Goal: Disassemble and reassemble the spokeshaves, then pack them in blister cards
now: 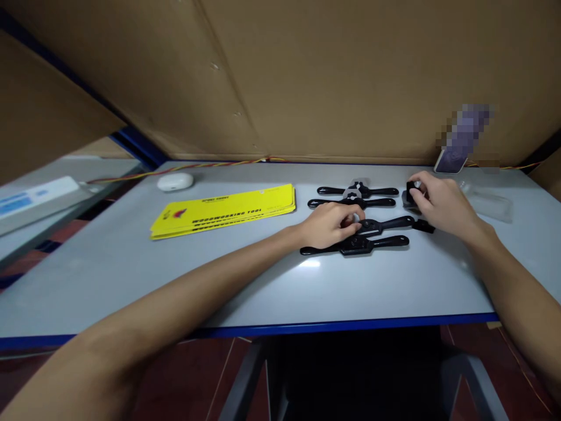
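Note:
Several black spokeshaves lie in a column on the table, handles pointing left and right. The two rear ones, a far spokeshave (380, 192) and the one before it (379, 203), have grey metal blades (352, 193) at their middles. My left hand (331, 225) is closed over the left part of a third spokeshave (392, 223), hiding its left handle. Just in front lies the nearest spokeshave (357, 245), with no blade visible. To the right, my right hand (440, 202) pinches a small black part (411, 193). Below its fingers, another small black piece (423, 226) rests on the table.
Yellow printed cards (223, 210) are stacked to the left, with a white earbud case (175, 182) behind. A phone (460, 140) leans at the back right, near clear plastic packaging (491, 204). A cardboard wall (333, 82) closes off the rear; a chair (359, 374) stands in front.

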Tool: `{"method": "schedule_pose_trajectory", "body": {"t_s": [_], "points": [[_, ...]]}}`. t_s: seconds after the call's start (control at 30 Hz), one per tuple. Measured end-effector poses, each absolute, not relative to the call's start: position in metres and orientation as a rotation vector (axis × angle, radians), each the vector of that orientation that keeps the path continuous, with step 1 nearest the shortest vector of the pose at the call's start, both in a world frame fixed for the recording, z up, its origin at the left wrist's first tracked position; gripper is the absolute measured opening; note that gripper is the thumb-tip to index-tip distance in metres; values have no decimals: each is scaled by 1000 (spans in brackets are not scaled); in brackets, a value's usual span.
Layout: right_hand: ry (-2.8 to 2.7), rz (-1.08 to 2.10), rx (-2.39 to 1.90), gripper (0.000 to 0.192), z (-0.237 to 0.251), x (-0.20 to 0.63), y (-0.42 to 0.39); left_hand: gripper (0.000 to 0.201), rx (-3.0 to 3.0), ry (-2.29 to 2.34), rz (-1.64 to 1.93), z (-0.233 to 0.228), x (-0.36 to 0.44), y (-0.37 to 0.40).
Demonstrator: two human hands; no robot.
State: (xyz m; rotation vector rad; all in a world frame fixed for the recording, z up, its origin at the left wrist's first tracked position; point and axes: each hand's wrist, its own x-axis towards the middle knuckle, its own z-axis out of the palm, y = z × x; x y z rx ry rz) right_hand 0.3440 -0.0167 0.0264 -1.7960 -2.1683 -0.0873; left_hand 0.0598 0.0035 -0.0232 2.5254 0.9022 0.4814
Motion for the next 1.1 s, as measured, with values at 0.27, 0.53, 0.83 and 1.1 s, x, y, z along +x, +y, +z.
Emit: {"method": "schedule_pose_trajectory", "body": {"t_s": [0.27,0.53,0.83,1.1], "points": [[-2041,-67,-1783,34,19,351,-11,29,2531,897,496,-23,60,3],[-2108,-324,-1936,33,21,350,-16,29,2536,904,480,-23,60,4],[-2075,-295,-2017,31,26,347,-18,28,2545,908,466,-21,60,4],[-2150,-243,-1778,27,34,342,-23,27,2517,897,469,-21,60,5]]}}
